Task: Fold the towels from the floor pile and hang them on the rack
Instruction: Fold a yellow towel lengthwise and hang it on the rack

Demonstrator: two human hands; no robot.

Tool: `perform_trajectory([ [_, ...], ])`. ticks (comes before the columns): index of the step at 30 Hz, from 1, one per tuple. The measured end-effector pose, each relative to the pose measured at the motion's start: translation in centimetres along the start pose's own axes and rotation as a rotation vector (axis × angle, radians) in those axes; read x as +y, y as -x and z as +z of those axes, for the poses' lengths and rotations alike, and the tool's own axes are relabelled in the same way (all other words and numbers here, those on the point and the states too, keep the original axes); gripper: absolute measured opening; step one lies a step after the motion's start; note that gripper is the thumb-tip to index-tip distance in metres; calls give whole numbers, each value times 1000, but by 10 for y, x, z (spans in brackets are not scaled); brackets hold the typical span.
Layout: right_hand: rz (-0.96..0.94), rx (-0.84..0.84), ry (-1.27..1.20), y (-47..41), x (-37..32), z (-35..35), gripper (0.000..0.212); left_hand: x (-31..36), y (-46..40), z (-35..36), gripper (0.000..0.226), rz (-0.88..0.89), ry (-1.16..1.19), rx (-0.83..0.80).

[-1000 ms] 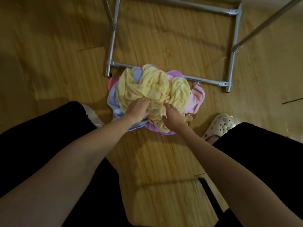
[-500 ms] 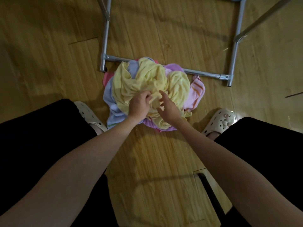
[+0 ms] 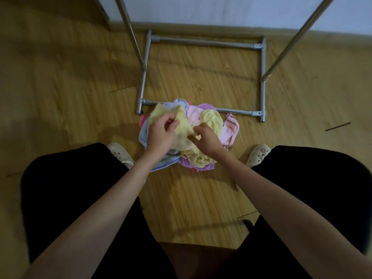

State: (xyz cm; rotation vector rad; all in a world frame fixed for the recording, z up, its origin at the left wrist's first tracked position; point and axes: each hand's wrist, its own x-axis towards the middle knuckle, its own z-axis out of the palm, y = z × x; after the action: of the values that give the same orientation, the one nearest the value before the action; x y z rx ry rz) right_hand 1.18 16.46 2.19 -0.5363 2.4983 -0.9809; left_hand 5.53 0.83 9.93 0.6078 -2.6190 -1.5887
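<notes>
A pile of towels (image 3: pixel 229 129) in yellow, pink, purple and pale blue lies on the wooden floor, against the front bar of a metal rack (image 3: pixel 263 63). A yellow towel (image 3: pixel 182 125) is lifted off the top of the pile. My left hand (image 3: pixel 161 133) pinches its upper edge with curled fingers. My right hand (image 3: pixel 205 138) grips the same towel lower down, at the right. Only the rack's floor frame and two slanted uprights show; its hanging bars are out of view.
My knees in black trousers and two pale clogs (image 3: pixel 258 155) flank the pile. A wall and skirting board (image 3: pixel 201 27) run behind the rack. A thin dark stick (image 3: pixel 338 126) lies on the floor at the right.
Both hands have risen from the pile and drawn the yellow towel up with them. The view has tilted up, bringing the rack's rear bar and the wall into sight.
</notes>
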Motion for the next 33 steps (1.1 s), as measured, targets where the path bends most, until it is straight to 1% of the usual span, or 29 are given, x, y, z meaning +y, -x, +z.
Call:
perform_trajectory([
  [4,-41,81,29,26,-15,-37,18,39,20,-28,4,-4,127,102],
  [8,-51,97,21,53,-34,-71,21,84,39,-53,7,11,272,204],
  [10,-37,105,-19,68,-50,-90,29,104,47,-67,4,47,276,253],
  [12,-62,104,-89,85,-71,-111,37,115,53,-78,5,75,252,282],
  [15,-154,89,-246,112,-119,-146,37,132,58,-90,12,68,227,289],
  [18,-223,89,-396,132,-170,-182,35,154,63,-98,7,106,164,208],
  [20,-273,118,-492,140,-199,-203,34,170,64,-103,8,150,120,149],
  [23,-352,181,-611,145,-232,-229,38,193,65,-110,14,162,161,70],
  [27,-431,253,-650,145,-256,-252,38,217,81,-125,15,240,203,-73],
  [30,-454,279,-660,146,-266,-255,34,224,104,-139,15,337,118,-141],
  [33,-479,284,-682,149,-279,-256,32,222,124,-152,25,394,79,-247],
])
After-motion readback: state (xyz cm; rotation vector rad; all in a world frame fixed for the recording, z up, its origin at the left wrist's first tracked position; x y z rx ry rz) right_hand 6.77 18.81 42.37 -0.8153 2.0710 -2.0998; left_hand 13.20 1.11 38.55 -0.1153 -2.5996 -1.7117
